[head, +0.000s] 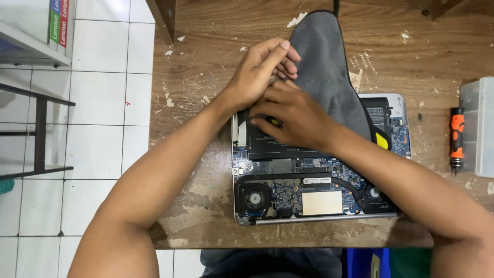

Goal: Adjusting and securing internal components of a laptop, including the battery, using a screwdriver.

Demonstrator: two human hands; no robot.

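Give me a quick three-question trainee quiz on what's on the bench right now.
1. True or false: the opened laptop shows a round cooling fan.
2. What lies right of the laptop beside the clear plastic box? A) orange-and-black screwdriver B) hammer C) pliers
3. What drapes over the laptop's far end?

Key:
1. True.
2. A.
3. A grey cloth, next to the left hand and right hand.

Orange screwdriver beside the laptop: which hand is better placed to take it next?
Probably the right hand. The orange screwdriver lies to the right of the laptop, near the clear box; the left hand is at the laptop's far left corner.
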